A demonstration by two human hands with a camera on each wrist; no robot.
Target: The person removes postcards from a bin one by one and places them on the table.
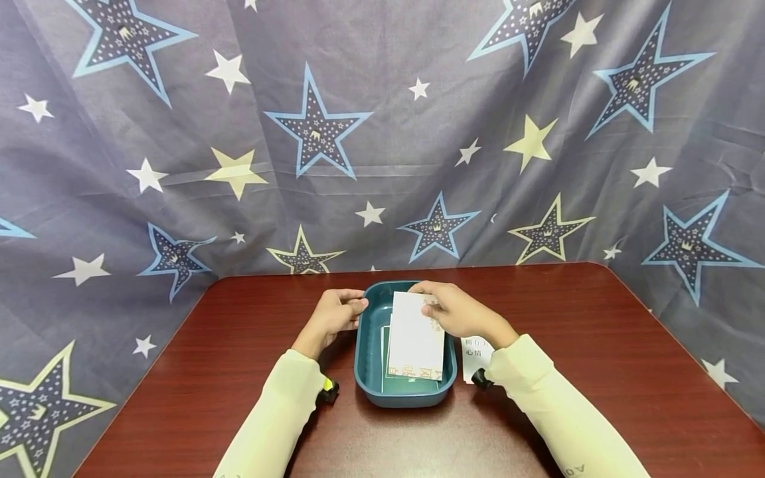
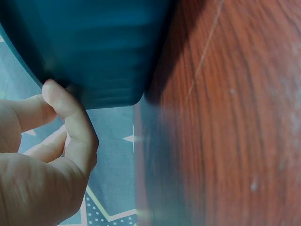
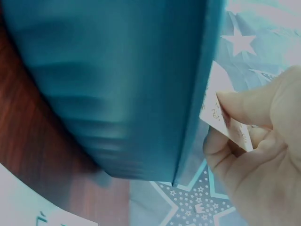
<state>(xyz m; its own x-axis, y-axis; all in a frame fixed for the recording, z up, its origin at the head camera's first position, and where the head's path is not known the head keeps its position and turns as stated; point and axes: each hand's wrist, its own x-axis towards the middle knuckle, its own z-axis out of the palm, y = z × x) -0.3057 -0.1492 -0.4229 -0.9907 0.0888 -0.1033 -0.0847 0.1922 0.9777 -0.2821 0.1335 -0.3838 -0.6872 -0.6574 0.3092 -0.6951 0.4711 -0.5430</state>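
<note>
A dark teal plastic bin (image 1: 405, 401) stands on the table. My left hand (image 1: 333, 317) pinches its rim near the far left corner; in the left wrist view the thumb (image 2: 59, 96) presses against the bin's wall. Over the bin's right half, my right hand (image 1: 457, 311) holds a white card (image 1: 415, 335) with gold printing by its far right part. Thumb and fingers grip the card (image 3: 221, 101) in the right wrist view, just beyond the rim. Beneath it, inside the bin, lies a green card with a white border (image 1: 385, 378), partly hidden.
To the right of the bin, a white card with black characters (image 1: 472, 358) lies on the reddish-brown table (image 1: 251, 372), partly under the right wrist. A grey curtain with stars (image 1: 382, 133) hangs behind the table. Dark wrist cameras (image 1: 328, 392) sit on both sleeves.
</note>
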